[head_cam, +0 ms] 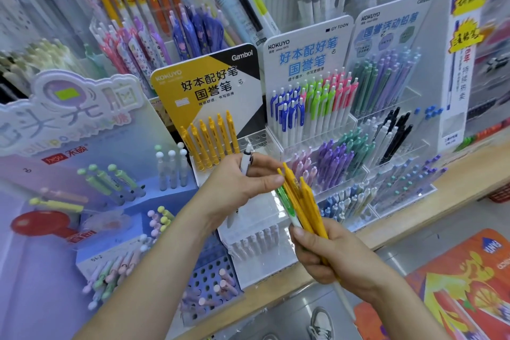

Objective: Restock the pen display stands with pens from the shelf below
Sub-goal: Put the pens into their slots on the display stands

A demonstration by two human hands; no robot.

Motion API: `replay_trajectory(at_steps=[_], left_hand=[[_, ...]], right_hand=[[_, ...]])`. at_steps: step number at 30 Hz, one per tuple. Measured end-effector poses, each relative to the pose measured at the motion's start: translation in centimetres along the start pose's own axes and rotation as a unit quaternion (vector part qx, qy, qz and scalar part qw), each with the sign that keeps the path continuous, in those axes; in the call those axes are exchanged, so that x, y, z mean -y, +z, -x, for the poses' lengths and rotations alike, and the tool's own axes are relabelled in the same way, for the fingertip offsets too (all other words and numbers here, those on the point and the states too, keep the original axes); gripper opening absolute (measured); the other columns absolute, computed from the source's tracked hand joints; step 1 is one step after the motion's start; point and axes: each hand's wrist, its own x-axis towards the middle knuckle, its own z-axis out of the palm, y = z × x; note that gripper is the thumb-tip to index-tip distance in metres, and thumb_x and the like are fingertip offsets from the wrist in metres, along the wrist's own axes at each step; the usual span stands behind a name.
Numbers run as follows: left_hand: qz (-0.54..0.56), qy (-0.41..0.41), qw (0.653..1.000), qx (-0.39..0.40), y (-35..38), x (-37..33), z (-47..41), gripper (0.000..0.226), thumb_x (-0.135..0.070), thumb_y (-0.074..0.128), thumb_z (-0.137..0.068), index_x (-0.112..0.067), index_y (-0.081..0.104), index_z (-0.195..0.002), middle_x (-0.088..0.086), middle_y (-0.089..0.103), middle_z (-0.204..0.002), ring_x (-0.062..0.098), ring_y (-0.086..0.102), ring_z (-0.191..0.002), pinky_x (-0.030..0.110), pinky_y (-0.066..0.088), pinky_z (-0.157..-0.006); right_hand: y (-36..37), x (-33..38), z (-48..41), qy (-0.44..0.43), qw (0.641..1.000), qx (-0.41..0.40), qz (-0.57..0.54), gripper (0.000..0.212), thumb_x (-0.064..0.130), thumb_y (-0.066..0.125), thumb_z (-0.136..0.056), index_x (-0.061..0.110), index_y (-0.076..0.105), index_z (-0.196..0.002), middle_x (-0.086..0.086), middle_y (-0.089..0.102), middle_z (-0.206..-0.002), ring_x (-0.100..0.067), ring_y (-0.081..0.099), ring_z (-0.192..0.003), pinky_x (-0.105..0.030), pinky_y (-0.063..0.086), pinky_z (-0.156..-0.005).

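My right hand grips a bunch of yellow pens with a green-and-white pen among them, tips pointing up and left. My left hand holds a white pen upright and its fingertips touch the top of the yellow bunch. Just behind stands the yellow-and-black display stand, with a row of yellow pens on its left side and open holes on its right.
A white stand with blue, green and pink pens is to the right, further pastel pen racks beyond. A purple stand is on the left. The wooden shelf edge runs below; an orange floor mat lies lower right.
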Motion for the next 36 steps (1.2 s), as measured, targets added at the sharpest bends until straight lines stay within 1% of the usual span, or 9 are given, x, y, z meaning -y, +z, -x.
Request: replay_trajectory(at_steps=[3,8,12,15,19,22,24,32,36], left_hand=[[-0.01,-0.01,1.0,0.002,-0.6,-0.4,0.1,0.016,0.005,0.074,-0.074,-0.005,0.067,-0.085,0.004,0.073,-0.07,0.006,0.066,-0.057,0.011,0.045,-0.05],[0.032,0.015,0.993,-0.109,-2.1,-1.5,-0.2,0.016,0.002,0.072,-0.075,-0.005,0.07,-0.089,-0.007,0.063,-0.055,-0.001,0.043,-0.036,0.009,0.028,-0.036],[-0.015,0.109,0.97,-0.215,-4.7,-3.7,-0.9,0.015,-0.005,0.076,-0.075,-0.01,0.074,-0.089,0.0,0.071,-0.074,0.0,0.06,-0.054,0.01,0.042,-0.048],[-0.111,0.174,0.946,-0.251,-6.1,-6.6,-1.8,0.014,-0.008,0.08,-0.074,-0.02,0.074,-0.08,-0.009,0.072,-0.073,0.0,0.065,-0.066,0.011,0.047,-0.058],[-0.261,0.176,0.913,-0.258,-6.6,-8.6,-3.3,0.012,-0.017,0.081,-0.075,-0.025,0.075,-0.081,-0.017,0.069,-0.074,-0.005,0.063,-0.066,0.009,0.045,-0.062],[-0.357,0.163,0.887,-0.244,-6.3,-8.5,-4.3,0.009,-0.022,0.079,-0.078,-0.026,0.076,-0.086,-0.01,0.07,-0.077,0.006,0.065,-0.072,0.015,0.048,-0.062],[-0.377,0.146,0.886,-0.226,-6.1,-8.1,-4.9,0.007,-0.022,0.077,-0.08,-0.027,0.074,-0.084,-0.006,0.072,-0.082,0.01,0.065,-0.076,0.022,0.048,-0.068],[-0.402,0.12,0.882,-0.212,-5.6,-6.9,-5.9,0.006,-0.023,0.073,-0.084,-0.027,0.071,-0.081,-0.017,0.062,-0.073,0.002,0.058,-0.07,0.016,0.04,-0.056],[-0.458,0.11,0.859,-0.198,-5.6,-6.4,-6.4,0.008,-0.026,0.067,-0.089,-0.023,0.074,-0.089,-0.007,0.068,-0.08,0.01,0.061,-0.074,0.027,0.05,-0.063]], right_hand=[[-0.1,0.1,0.0,0.011,1.0,0.011,0.007,0.036,0.046,0.064,-0.086,0.012,0.053,-0.085,-0.005,0.03,-0.062,-0.011,0.023,-0.045,-0.017,0.025,-0.04],[-0.1,0.3,-0.3,0.017,1.0,0.018,-0.007,0.035,0.045,0.058,-0.089,0.01,0.057,-0.092,-0.007,0.033,-0.061,-0.012,0.021,-0.046,-0.018,0.024,-0.04],[-0.3,0.1,-0.7,0.008,1.0,-0.014,-0.007,0.028,0.04,0.061,-0.091,0.016,0.058,-0.077,-0.008,0.03,-0.062,-0.013,0.019,-0.048,-0.019,0.022,-0.041],[-0.9,0.3,-0.8,0.007,0.996,-0.085,-0.001,0.027,0.037,0.062,-0.089,0.014,0.052,-0.076,-0.007,0.032,-0.062,-0.012,0.02,-0.047,-0.019,0.019,-0.041],[-1.6,1.3,-1.1,-0.013,0.99,-0.142,-0.02,0.027,0.033,0.061,-0.084,0.012,0.047,-0.076,-0.007,0.034,-0.059,-0.01,0.021,-0.044,-0.017,0.017,-0.039],[-1.6,2.0,-1.3,-0.024,0.988,-0.147,-0.031,0.026,0.031,0.06,-0.084,0.012,0.045,-0.075,-0.007,0.033,-0.058,-0.01,0.021,-0.044,-0.017,0.015,-0.039],[-1.6,2.2,-1.5,-0.03,0.989,-0.144,-0.034,0.026,0.03,0.06,-0.085,0.011,0.044,-0.078,-0.007,0.033,-0.058,-0.009,0.021,-0.044,-0.018,0.013,-0.041],[-1.6,2.3,-1.8,-0.032,0.992,-0.123,-0.024,0.028,0.031,0.059,-0.087,0.01,0.043,-0.08,-0.008,0.034,-0.059,-0.01,0.023,-0.044,-0.017,0.019,-0.039],[-1.5,2.6,-1.7,-0.027,0.992,-0.123,-0.019,0.029,0.031,0.059,-0.087,0.01,0.043,-0.078,-0.006,0.034,-0.058,-0.011,0.022,-0.044,-0.018,0.019,-0.039]])
